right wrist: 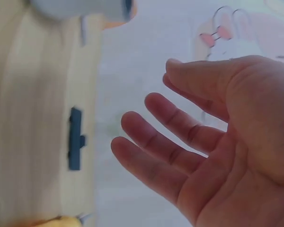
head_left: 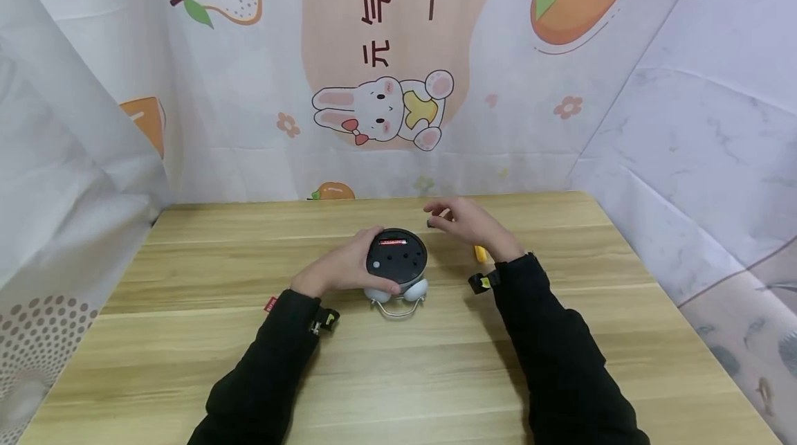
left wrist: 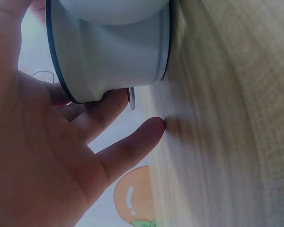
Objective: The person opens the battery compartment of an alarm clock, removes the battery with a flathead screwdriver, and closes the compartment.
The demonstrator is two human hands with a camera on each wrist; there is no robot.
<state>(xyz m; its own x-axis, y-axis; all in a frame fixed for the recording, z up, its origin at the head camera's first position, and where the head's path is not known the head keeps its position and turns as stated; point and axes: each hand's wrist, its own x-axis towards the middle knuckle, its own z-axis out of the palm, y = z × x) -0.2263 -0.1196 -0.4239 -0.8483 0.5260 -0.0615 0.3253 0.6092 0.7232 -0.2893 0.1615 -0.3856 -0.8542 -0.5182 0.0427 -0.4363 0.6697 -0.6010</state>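
A twin-bell alarm clock (head_left: 407,266) lies with its black back facing up and its white bells (head_left: 416,291) and wire handle toward me. In its open battery slot sits a red battery (head_left: 393,242). My left hand (head_left: 345,266) grips the clock's side, thumb near the bells; the left wrist view shows the pale body (left wrist: 113,56) against the fingers. Above the table to the right, my right hand (head_left: 470,222) holds nothing, its fingers loosely bent. Near those fingertips a small dark battery cover (right wrist: 75,139) lies on the table, apart from the hand.
A yellow thing (head_left: 480,254) with a thin metal tip lies under the right wrist. The wooden table (head_left: 187,334) ends at a printed curtain (head_left: 236,120) behind. A small red tag (head_left: 270,304) shows beside the left sleeve.
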